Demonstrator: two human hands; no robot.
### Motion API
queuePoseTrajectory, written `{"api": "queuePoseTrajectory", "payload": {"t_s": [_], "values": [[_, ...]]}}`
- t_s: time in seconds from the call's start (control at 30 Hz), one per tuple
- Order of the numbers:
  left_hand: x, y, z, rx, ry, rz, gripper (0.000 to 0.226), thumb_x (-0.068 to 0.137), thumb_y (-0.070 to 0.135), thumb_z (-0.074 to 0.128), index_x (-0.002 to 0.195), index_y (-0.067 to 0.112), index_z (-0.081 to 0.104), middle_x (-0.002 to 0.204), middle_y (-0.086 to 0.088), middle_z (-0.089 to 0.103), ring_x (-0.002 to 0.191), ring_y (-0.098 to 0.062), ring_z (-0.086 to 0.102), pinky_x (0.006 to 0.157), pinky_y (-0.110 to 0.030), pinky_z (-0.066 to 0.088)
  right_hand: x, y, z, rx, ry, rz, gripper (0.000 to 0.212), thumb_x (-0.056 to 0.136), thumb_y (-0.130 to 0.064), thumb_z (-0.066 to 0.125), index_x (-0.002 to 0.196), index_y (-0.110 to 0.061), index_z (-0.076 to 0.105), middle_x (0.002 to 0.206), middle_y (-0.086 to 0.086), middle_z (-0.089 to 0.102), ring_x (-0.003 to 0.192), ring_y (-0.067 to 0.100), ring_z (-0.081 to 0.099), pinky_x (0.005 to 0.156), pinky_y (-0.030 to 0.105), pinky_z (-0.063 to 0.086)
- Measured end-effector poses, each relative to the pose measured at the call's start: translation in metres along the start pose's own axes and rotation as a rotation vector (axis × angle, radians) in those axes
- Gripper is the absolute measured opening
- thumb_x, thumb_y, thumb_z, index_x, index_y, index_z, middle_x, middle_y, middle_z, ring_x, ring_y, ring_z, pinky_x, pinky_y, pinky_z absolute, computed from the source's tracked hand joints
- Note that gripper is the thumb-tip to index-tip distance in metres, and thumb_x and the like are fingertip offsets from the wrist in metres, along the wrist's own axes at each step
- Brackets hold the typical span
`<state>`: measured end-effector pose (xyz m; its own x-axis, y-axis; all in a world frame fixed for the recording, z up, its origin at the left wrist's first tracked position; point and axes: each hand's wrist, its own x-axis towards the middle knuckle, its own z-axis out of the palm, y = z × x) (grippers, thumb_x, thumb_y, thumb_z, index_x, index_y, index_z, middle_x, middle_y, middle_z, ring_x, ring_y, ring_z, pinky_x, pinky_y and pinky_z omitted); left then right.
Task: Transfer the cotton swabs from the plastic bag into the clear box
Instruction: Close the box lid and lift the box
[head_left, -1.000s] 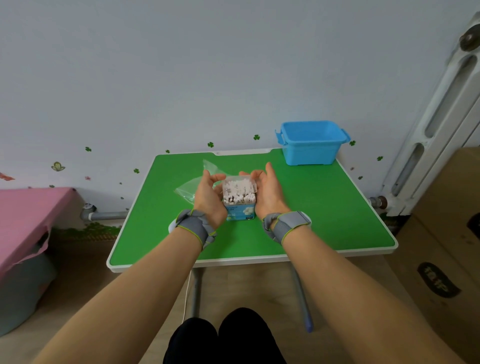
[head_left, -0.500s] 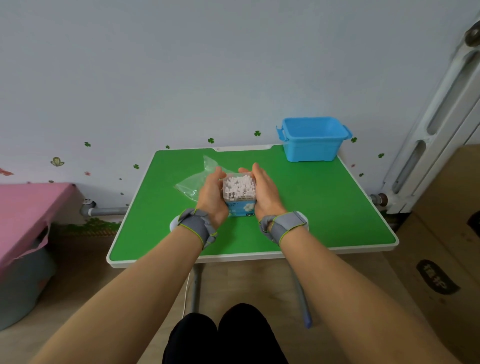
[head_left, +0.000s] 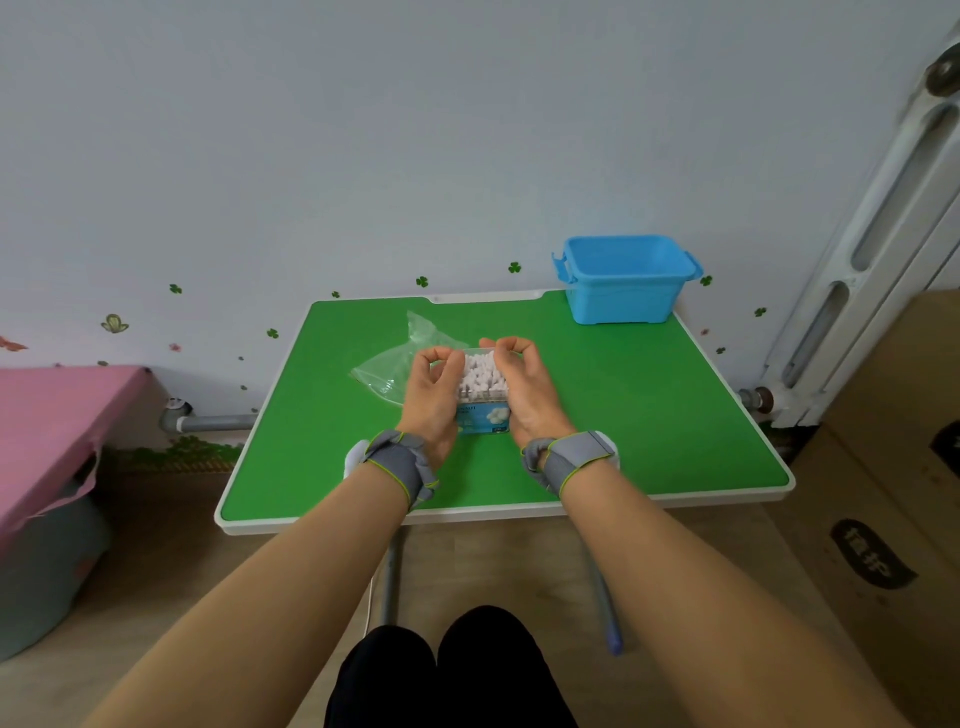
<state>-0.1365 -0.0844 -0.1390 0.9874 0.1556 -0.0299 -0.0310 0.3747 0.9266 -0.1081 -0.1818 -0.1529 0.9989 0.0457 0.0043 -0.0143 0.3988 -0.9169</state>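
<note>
The clear box (head_left: 483, 415) with a blue label stands upright in the middle of the green table (head_left: 649, 415). White cotton swabs (head_left: 482, 375) fill it, tips up. My left hand (head_left: 435, 395) holds the box's left side, fingers curled over the top left rim. My right hand (head_left: 524, 392) holds the right side, fingers curled over the top right rim. The plastic bag (head_left: 395, 366) lies crumpled just behind and left of the box; no swabs show in it.
A blue open bin (head_left: 626, 280) stands at the table's back right corner. The wall runs close behind the table. A radiator (head_left: 857, 249) and cardboard boxes (head_left: 893, 467) are on the right, a pink-covered piece of furniture (head_left: 47, 431) on the left.
Both hands closed in on the box from its sides, and their fingers have curled over its top rim. The box has stayed in place.
</note>
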Motion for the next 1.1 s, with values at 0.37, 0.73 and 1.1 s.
{"api": "queuePoseTrajectory", "payload": {"t_s": [0.37,0.73,1.1], "values": [[-0.016,-0.005,-0.012,0.009,0.221,-0.139,0.027,0.097,0.034,0.039,0.11,0.017,0.055,0.114,-0.011,0.059,0.107,-0.022,0.054,0.094,-0.035,0.04,-0.022,-0.001,-0.01,-0.153,0.253,0.063,0.031,0.101,-0.039,0.034,0.111,-0.014,0.051,0.122,0.009,0.059,0.095,0.012,0.058,0.066,0.02,0.041],[-0.012,0.003,0.024,-0.001,0.159,-0.141,0.039,0.101,0.039,0.029,0.105,0.013,0.057,0.088,-0.003,0.06,0.075,-0.012,0.053,0.065,-0.028,0.039,-0.021,-0.018,-0.01,-0.186,0.201,0.081,0.056,0.102,-0.048,0.022,0.128,-0.008,0.054,0.121,0.014,0.063,0.103,0.023,0.061,0.065,0.023,0.046],[0.08,0.025,0.056,0.036,0.086,-0.146,0.059,0.1,0.047,0.026,0.135,0.006,0.048,0.137,-0.01,0.053,0.127,-0.024,0.048,0.114,-0.043,0.029,0.073,-0.054,-0.007,-0.258,0.183,0.038,0.064,0.1,-0.052,0.021,0.137,-0.007,0.047,0.135,0.015,0.054,0.117,0.026,0.055,0.089,0.033,0.045]]}}
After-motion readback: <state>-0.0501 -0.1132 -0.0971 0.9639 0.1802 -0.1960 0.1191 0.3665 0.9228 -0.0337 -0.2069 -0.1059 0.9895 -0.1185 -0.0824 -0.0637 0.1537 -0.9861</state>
